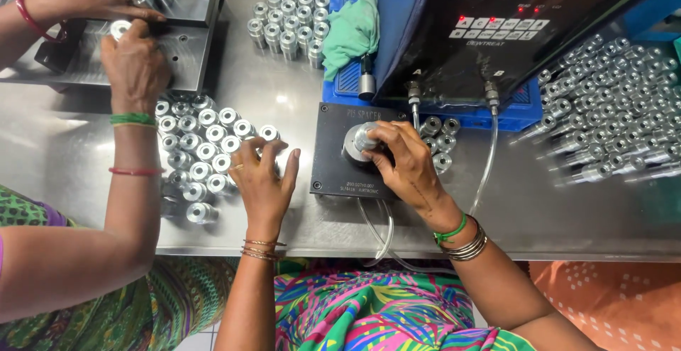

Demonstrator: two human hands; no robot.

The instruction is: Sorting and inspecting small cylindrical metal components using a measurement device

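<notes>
One metal bush sits on the black fixture plate, my right hand fingers clamped on it, seating it; left hand, fingers spread, rests by the bushes at nine o'clock, likely fetching another.

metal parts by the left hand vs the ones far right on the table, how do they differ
The parts by the left hand are short round bushes, standing upright in a tight cluster. The far right parts are longer stepped pins, lying on their sides in a wider spread pile. The left hand rests on the bushes; no hand touches the pins. Both are shiny silver turned metal on the steel table.
</notes>
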